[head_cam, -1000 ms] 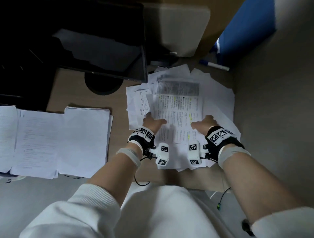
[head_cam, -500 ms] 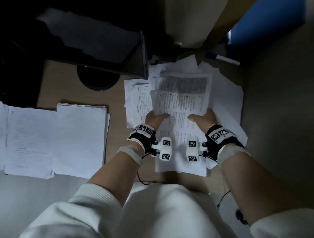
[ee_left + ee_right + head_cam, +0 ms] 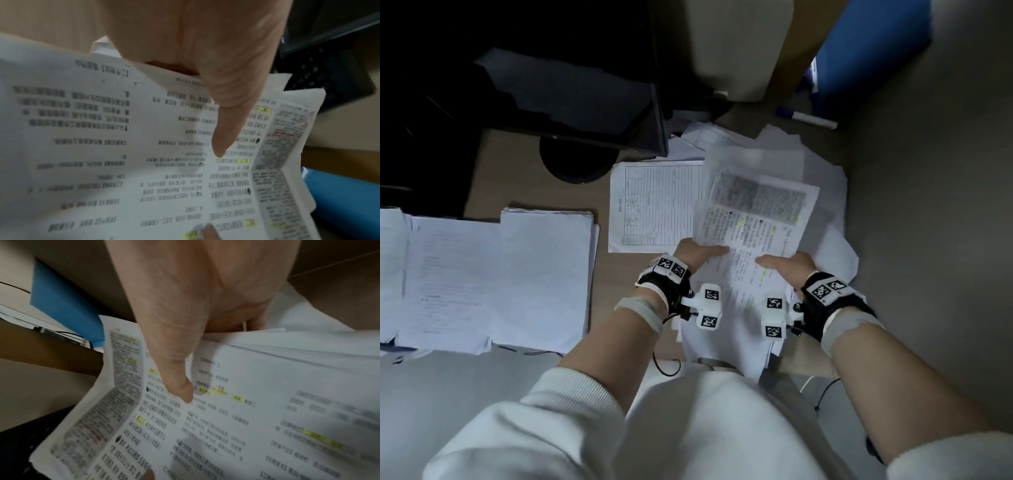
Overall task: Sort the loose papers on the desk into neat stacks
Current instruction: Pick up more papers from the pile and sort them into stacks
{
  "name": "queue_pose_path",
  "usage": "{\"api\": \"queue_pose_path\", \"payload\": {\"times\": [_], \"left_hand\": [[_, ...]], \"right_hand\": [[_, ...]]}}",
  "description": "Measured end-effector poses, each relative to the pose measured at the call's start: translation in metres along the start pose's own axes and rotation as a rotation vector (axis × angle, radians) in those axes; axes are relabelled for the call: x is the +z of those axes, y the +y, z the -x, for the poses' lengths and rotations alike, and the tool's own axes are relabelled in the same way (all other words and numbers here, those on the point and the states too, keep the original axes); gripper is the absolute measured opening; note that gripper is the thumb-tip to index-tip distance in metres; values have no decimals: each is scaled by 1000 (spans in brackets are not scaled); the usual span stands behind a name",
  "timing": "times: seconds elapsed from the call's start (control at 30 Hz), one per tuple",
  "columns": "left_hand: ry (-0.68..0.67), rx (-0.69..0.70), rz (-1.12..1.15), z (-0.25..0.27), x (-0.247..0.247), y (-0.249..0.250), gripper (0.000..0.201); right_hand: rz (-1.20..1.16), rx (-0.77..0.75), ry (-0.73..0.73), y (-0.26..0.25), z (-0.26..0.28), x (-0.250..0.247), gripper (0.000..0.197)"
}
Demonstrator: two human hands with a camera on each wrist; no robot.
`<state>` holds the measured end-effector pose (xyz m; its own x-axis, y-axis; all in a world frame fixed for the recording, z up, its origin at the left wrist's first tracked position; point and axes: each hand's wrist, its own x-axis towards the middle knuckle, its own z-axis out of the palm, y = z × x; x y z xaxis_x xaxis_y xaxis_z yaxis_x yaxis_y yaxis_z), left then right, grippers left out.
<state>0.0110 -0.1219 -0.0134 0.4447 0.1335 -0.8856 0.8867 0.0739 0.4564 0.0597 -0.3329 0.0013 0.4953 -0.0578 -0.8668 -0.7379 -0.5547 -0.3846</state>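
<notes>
Both hands hold a bundle of printed papers (image 3: pixel 753 219) lifted off the desk at the right; its top sheet carries dense text with yellow highlights. My left hand (image 3: pixel 697 255) pinches the bundle's left edge, thumb on top (image 3: pixel 222 129), fingers hidden beneath. My right hand (image 3: pixel 787 265) pinches the right edge the same way, thumb (image 3: pixel 179 386) on the printed page (image 3: pixel 246 418). A lined form sheet (image 3: pixel 654 205) lies flat on the desk just left of the bundle. More loose white sheets (image 3: pixel 828 192) lie under and behind it. Neat stacks (image 3: pixel 544 277) sit at the left.
A black monitor (image 3: pixel 571 92) on a round base (image 3: pixel 577 164) stands behind the form sheet. A marker (image 3: pixel 808 118) lies at the back right beside a blue panel (image 3: pixel 869 51). A grey partition wall (image 3: pixel 935 222) bounds the right. The desk's wooden surface (image 3: pixel 517 171) shows between the stacks.
Both hands have closed on the bundle and lifted it, tilting it to the right. The lined form sheet beneath its left side is now uncovered.
</notes>
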Motion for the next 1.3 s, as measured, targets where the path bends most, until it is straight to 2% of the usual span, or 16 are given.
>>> {"api": "queue_pose_path", "payload": {"times": [0.07,0.17,0.23,0.3,0.37,0.47,0.53,0.63,0.7,0.77,0.83,0.97,1.2,1.3], "left_hand": [[29,-31,-8,2,0,-5,40],[0,-22,-14,7,1,-11,38],[22,-39,6,9,1,-13,38],[110,-71,10,16,-4,-11,39],[195,-82,68,15,-12,-16,49],[323,-78,307,16,-27,-34,50],[345,-136,385,19,-36,-44,48],[355,-207,457,20,-46,-56,39],[285,-229,535,19,-50,-62,39],[218,-252,630,21,-52,-61,26],[202,-281,724,21,-56,-55,19],[214,-292,779,19,-69,-32,20],[232,-290,738,1,-83,-27,39],[286,-268,690,-4,-79,-24,32]], "right_hand": [[-97,-76,18,5,7,-1,48],[10,-106,-93,5,13,6,32],[98,-125,-49,3,11,10,28],[83,-175,-29,-6,10,15,30],[95,-260,-51,-22,10,19,29],[283,-385,-97,-53,4,27,25],[438,-441,-121,-73,0,37,21],[633,-495,-144,-100,-5,59,24],[707,-525,-151,-113,-6,73,22],[752,-535,-92,-123,-13,82,23],[840,-551,0,-133,-22,87,35],[984,-592,75,-151,-41,92,38],[1132,-511,104,-161,-68,94,50],[1142,-487,111,-163,-76,88,54]]}}
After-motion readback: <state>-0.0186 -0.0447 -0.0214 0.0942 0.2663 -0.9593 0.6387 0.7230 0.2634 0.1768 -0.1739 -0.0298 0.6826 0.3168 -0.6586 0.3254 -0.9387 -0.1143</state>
